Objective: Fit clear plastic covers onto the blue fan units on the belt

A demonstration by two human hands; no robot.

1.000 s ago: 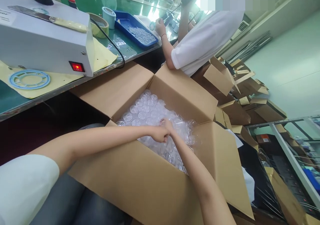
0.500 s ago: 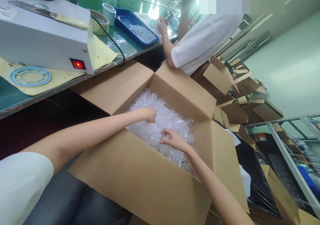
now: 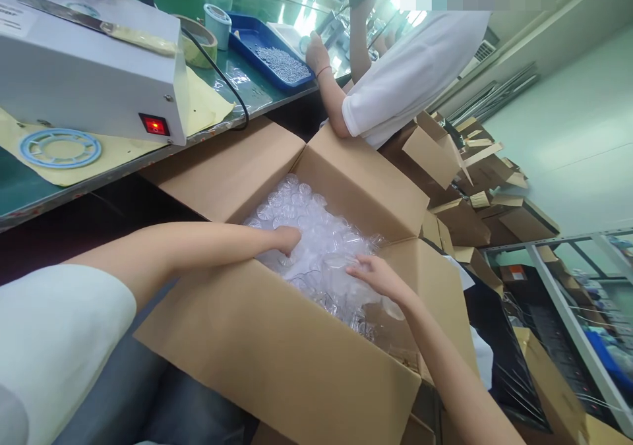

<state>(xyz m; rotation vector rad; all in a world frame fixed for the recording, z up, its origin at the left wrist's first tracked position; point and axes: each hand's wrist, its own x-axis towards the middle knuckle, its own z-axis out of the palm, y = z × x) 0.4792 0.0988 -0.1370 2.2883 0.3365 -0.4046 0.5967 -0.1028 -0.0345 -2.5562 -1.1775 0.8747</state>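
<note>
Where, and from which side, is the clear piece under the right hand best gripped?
By its rim, from above, I'd judge. The clear piece lies atop the heap in the box, whose tall walls shut off the sides. The right hand rests on it from above with fingers spread; the left hand digs into the heap beside.

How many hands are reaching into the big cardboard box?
2. The left hand is pushed into the clear plastic pieces in the middle of the box; the right hand rests on them further right.
</note>
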